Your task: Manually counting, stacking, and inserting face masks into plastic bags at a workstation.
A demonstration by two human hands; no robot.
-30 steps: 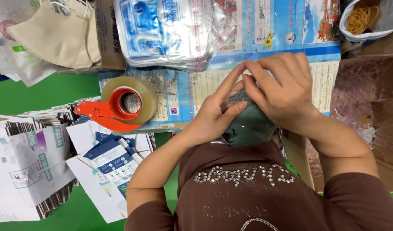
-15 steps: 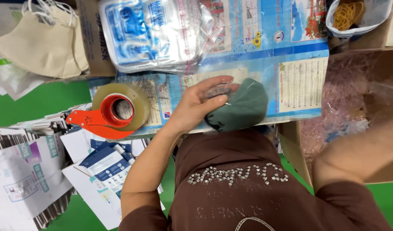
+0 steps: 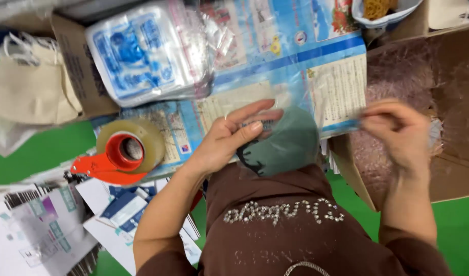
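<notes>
1. You worked under bright, even light that cast soft shadows.
2. Glare lay on the plastic-wrapped pack.
3. Your right hand was motion-blurred; its grip perhaps unreadable.
4. Edges looked soft.
</notes>
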